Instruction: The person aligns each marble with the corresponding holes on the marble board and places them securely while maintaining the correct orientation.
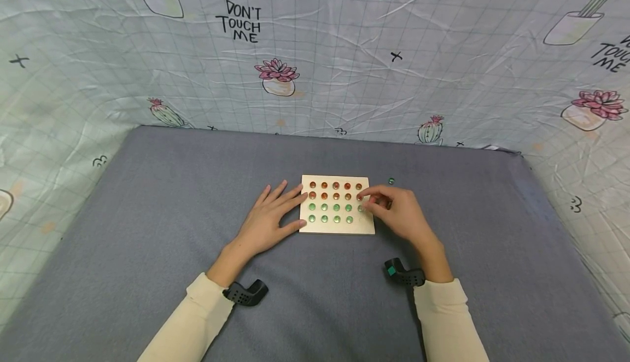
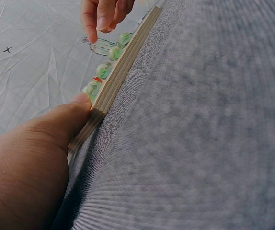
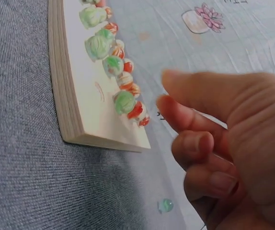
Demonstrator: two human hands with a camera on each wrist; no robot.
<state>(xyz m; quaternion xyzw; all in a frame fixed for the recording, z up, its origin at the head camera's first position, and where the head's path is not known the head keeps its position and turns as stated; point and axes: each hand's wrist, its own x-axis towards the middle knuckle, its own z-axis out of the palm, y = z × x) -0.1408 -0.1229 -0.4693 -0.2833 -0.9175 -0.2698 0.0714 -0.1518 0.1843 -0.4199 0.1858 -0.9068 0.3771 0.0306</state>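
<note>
A pale wooden board (image 1: 337, 226) lies flat on the cloth, holding rows of small glass marbles. Orange-red marbles (image 1: 336, 185) fill the two far rows, and green marbles (image 1: 337, 208) sit in the two near ones. My left hand (image 1: 266, 221) is spread at the board's left edge, its thumb touching the near left corner. Over the right edge my right hand (image 1: 401, 211) hovers by the end green marble (image 3: 125, 102). Its thumb and index tips are slightly apart with no marble visible between them; the other fingers curl inward.
A loose green marble (image 1: 391, 180) lies on the grey cloth (image 1: 315, 285) beyond my right hand. Each wrist wears a black camera band (image 1: 404, 275). A printed curtain (image 1: 339, 50) with plant drawings rises behind and at both sides.
</note>
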